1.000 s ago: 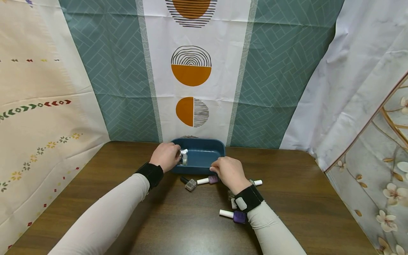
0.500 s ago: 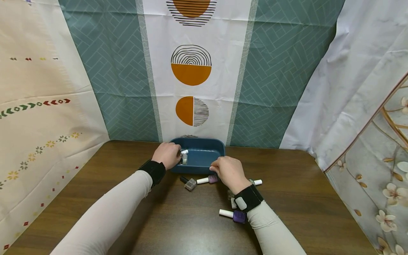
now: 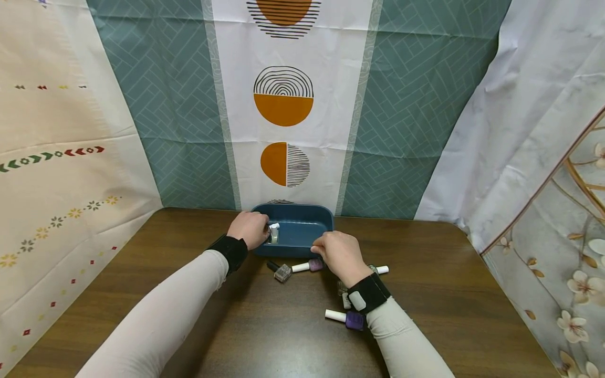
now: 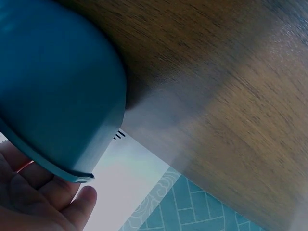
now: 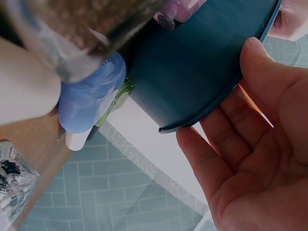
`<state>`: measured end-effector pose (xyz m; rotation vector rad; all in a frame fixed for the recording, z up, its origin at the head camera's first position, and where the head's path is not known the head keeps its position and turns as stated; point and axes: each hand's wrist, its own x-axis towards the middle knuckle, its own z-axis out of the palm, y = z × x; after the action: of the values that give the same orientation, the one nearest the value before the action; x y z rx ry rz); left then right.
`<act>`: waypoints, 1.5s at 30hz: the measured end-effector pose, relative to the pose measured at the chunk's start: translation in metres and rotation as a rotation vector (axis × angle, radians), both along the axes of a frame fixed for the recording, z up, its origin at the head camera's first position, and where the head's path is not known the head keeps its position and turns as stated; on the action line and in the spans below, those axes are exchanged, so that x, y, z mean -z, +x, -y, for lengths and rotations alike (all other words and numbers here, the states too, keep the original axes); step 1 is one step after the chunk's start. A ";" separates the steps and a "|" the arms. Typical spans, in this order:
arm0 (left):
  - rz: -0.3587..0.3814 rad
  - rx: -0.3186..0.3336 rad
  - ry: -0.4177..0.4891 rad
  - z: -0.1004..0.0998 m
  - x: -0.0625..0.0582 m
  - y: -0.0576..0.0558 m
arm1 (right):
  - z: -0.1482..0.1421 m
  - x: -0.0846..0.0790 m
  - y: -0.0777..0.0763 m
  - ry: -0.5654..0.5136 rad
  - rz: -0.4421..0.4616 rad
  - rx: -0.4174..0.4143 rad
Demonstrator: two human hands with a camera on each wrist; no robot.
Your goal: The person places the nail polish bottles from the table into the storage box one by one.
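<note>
Gripping opposite ends of a blue tub (image 3: 285, 252) on the table (image 3: 264, 331), the left hand (image 3: 248, 229) and right hand (image 3: 339, 253) are partly hiding it; the right wristband (image 3: 369, 294) is obscuring bottles (image 3: 346, 301).

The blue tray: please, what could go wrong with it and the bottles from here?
If the left grip and right grip raise the blue tray unevenly, the white-capped bottle inside could slide.

Pulled nearer, the tray might push the glittery bottle and mauve bottle lying just in front.

The right wristband appears close to the dark purple bottle, so an arm movement could perhaps knock it.
</note>
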<state>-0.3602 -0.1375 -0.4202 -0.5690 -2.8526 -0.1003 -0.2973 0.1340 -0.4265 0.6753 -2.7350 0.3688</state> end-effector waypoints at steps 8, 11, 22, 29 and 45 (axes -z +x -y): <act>0.004 0.001 -0.011 0.000 0.001 -0.001 | 0.000 -0.001 0.001 -0.004 -0.002 -0.001; -0.006 0.005 -0.013 0.000 0.002 -0.001 | 0.000 -0.002 0.001 -0.002 0.004 0.001; 0.000 -0.004 -0.044 -0.003 -0.001 0.002 | 0.000 -0.001 0.001 0.001 0.008 -0.001; 0.014 -0.021 -0.055 -0.006 -0.005 0.006 | 0.000 0.000 0.001 -0.007 0.013 -0.001; 0.020 -0.008 -0.030 -0.004 -0.005 0.006 | 0.000 0.000 0.000 -0.007 0.006 -0.005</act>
<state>-0.3539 -0.1332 -0.4156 -0.5651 -2.8801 -0.0617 -0.2968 0.1340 -0.4270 0.6805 -2.7371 0.3819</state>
